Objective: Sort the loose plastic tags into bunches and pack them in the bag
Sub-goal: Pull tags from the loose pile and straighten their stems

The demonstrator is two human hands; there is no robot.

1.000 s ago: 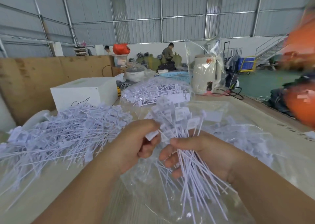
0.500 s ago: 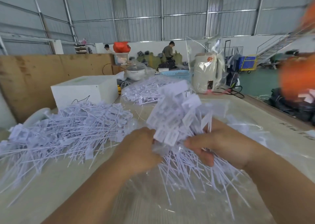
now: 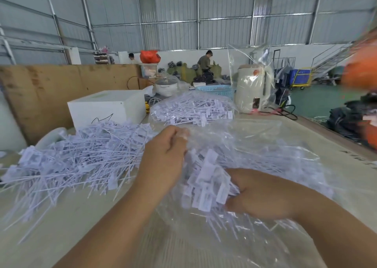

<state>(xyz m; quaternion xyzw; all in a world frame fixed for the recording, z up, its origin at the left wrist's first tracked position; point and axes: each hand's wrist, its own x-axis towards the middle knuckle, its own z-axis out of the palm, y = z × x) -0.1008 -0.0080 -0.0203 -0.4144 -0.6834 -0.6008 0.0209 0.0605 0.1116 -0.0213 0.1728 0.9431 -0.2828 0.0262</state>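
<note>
A big heap of loose white plastic tags (image 3: 77,157) lies on the table at the left. A clear plastic bag (image 3: 255,149) lies in the middle and to the right, with tags inside. My left hand (image 3: 165,157) pinches the bag's edge and holds it up. My right hand (image 3: 263,194) grips a bunch of tags (image 3: 208,186) low down, at the bag's mouth. The heads of the bunch point left and up. Part of the bunch is hidden by the crumpled film.
A second clear bag full of tags (image 3: 193,110) lies farther back. A white box (image 3: 108,108) stands at the back left, a bagged cream kettle (image 3: 253,88) and a blue basket (image 3: 216,90) behind. Plywood board (image 3: 51,88) lines the left. Two persons work far off.
The bunch has come down from chest height to the bag's mouth in my right hand. My left hand let go of the bunch and took hold of the bag's edge.
</note>
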